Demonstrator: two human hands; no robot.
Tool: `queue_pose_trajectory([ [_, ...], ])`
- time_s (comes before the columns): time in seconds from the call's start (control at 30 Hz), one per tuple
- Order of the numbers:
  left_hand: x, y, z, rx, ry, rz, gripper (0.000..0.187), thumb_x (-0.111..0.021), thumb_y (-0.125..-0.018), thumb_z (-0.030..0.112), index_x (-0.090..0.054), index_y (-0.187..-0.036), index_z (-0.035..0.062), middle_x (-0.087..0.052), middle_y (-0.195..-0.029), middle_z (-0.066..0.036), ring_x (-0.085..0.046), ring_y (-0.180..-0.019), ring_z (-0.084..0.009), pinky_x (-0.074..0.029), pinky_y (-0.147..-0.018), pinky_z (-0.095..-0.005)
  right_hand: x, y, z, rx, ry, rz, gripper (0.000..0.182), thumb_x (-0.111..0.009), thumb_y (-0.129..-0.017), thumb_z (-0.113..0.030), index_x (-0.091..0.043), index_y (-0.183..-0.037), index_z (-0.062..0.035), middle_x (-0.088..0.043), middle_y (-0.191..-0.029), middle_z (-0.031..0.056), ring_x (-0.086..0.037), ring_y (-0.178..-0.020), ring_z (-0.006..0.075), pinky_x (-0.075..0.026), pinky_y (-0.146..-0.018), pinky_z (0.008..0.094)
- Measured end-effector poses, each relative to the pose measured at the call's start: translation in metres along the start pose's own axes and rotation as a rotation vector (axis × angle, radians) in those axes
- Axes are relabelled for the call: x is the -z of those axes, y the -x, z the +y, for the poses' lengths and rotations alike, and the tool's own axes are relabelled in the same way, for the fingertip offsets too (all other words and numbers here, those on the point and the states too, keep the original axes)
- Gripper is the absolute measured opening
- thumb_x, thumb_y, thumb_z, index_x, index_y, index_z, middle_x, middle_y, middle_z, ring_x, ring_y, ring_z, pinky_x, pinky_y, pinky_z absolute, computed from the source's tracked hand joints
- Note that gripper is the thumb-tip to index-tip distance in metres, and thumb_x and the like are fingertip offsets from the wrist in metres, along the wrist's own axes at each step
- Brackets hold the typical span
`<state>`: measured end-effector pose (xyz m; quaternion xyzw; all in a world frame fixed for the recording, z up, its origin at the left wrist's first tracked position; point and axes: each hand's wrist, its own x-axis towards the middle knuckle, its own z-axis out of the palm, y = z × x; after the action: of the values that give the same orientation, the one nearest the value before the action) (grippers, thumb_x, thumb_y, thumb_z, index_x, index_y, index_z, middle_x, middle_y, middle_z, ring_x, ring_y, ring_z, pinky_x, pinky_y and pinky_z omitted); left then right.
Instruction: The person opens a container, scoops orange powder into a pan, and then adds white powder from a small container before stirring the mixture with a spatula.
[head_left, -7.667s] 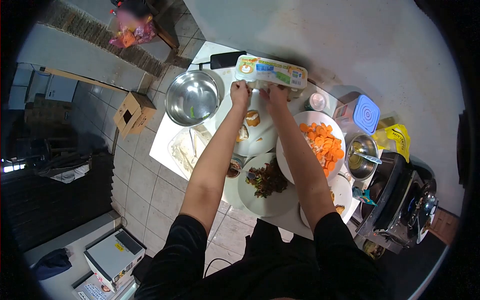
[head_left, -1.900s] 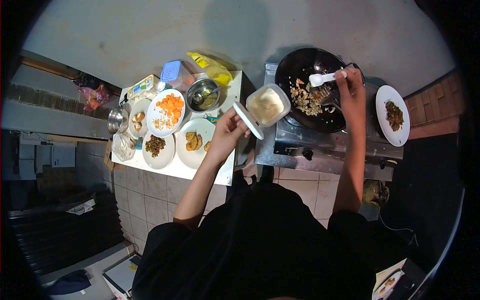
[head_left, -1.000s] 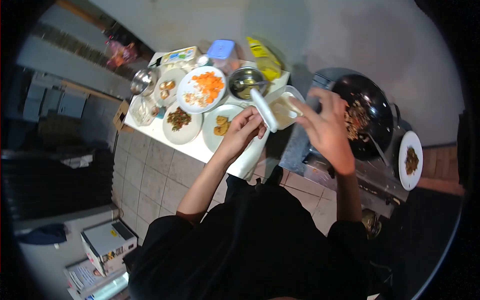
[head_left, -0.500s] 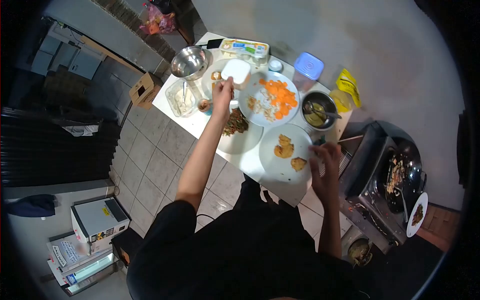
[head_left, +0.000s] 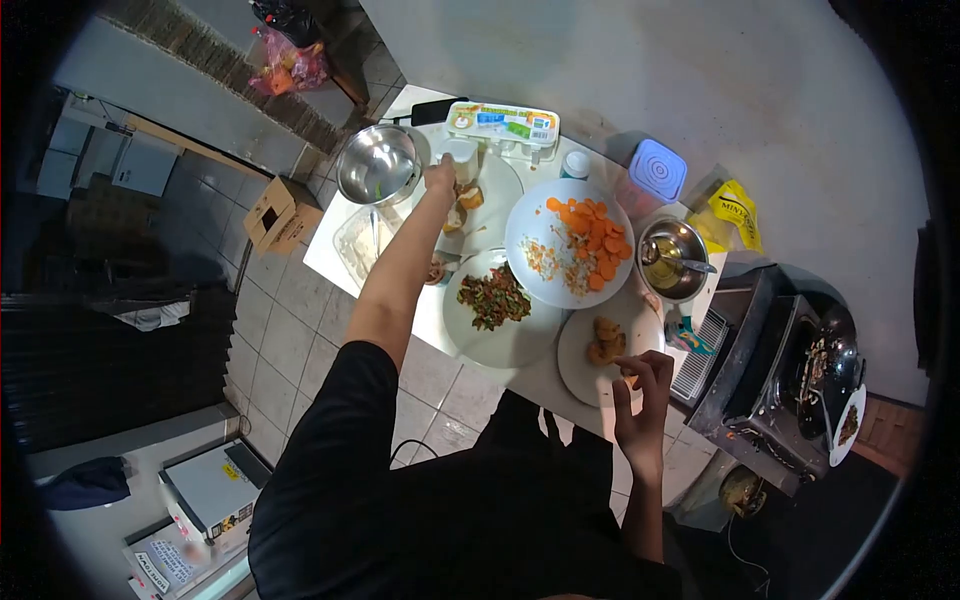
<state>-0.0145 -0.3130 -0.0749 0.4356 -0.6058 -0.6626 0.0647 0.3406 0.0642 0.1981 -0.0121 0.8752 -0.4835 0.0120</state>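
My left hand (head_left: 440, 178) grips a white tub (head_left: 461, 155) at the back of the table, over a plate (head_left: 503, 192) with browned chunks of food (head_left: 468, 200). The forearm hides part of that plate and a clear container (head_left: 352, 240). Lower right, my right hand (head_left: 643, 410) has thumb and fingers apart, curved above the near edge of a plate (head_left: 578, 375) with golden fried pieces (head_left: 605, 345). Between the hands are sliced carrots (head_left: 598, 240) and chopped pale bits (head_left: 560, 265) on one plate (head_left: 530, 205), and a chopped green-and-red mix (head_left: 493, 298) on another plate (head_left: 520, 350).
A steel bowl (head_left: 378, 165), an egg carton (head_left: 503, 125), a purple-lidded container (head_left: 657, 172) and a pot with a spoon (head_left: 672, 260) line the table's back. At right stands a cooker with a wok (head_left: 825, 360) and a small plate (head_left: 848, 428). A cardboard box (head_left: 283, 215) sits on the floor.
My left hand has carried the white tub back and lower, towards the plate of browned chunks. My right hand has shifted nearer to me, beside the fried pieces. The view has turned slightly.
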Motion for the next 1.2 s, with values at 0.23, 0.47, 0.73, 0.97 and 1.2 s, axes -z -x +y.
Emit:
queue_pose_trajectory([
  [0.23, 0.003, -0.009, -0.003, 0.106, 0.075, -0.177, 0.033, -0.059, -0.097, 0.035, -0.058, -0.1, 0.0022, -0.055, -0.079, -0.006, -0.048, -0.057, -0.0148, -0.04, -0.048, -0.0325, -0.019, -0.012, 0.003, -0.066, -0.012, 0.072, 0.025, -0.06, -0.088, -0.007, -0.064, -0.112, -0.0039, -0.047, -0.103, 0.0091, -0.049, -0.094, 0.0205, -0.04, -0.078, 0.0316],
  [0.47, 0.002, -0.02, -0.008, 0.088, 0.172, -0.263, 0.029, -0.056, -0.099, 0.034, -0.052, -0.097, 0.0047, -0.053, -0.079, -0.006, -0.05, -0.059, -0.0144, -0.041, -0.049, -0.0308, -0.04, -0.012, 0.022, -0.151, -0.044, 0.023, 0.025, -0.061, -0.088, -0.007, -0.064, -0.112, -0.0045, -0.047, -0.105, 0.0084, -0.049, -0.09, 0.0185, -0.041, -0.077, 0.0306],
  [0.73, -0.03, -0.039, -0.003, 0.095, 0.137, -0.203, 0.037, -0.055, -0.103, 0.034, -0.044, -0.128, 0.0093, -0.05, -0.121, -0.009, -0.056, -0.098, -0.0213, -0.055, -0.075, -0.0345, -0.056, -0.009, 0.03, -0.221, -0.097, -0.038, 0.024, -0.059, -0.089, -0.008, -0.064, -0.112, -0.0029, -0.048, -0.107, 0.0085, -0.05, -0.09, 0.0168, -0.042, -0.077, 0.0287],
  [0.97, -0.047, -0.08, -0.012, 0.033, -0.206, -0.413, 0.021, -0.055, -0.1, 0.016, -0.058, -0.12, 0.0122, -0.061, -0.113, -0.003, -0.057, -0.1, -0.0159, -0.049, -0.082, -0.0283, -0.062, -0.003, 0.034, -0.28, -0.151, -0.034, 0.023, -0.059, -0.092, -0.009, -0.064, -0.113, -0.002, -0.049, -0.109, 0.0094, -0.052, -0.087, 0.0184, -0.045, -0.078, 0.0304],
  [1.2, 0.012, 0.002, 0.102, -0.823, -0.981, -0.368, 0.074, -0.066, -0.089, 0.056, -0.056, -0.13, -0.0046, -0.066, -0.119, -0.026, -0.065, -0.11, -0.0327, -0.051, -0.094, -0.0373, -0.057, -0.008, 0.052, -0.265, -0.172, -0.029, 0.026, -0.059, -0.096, -0.013, -0.06, -0.119, -0.002, -0.059, -0.109, 0.0144, -0.061, -0.102, 0.025, -0.047, -0.086, 0.0363],
])
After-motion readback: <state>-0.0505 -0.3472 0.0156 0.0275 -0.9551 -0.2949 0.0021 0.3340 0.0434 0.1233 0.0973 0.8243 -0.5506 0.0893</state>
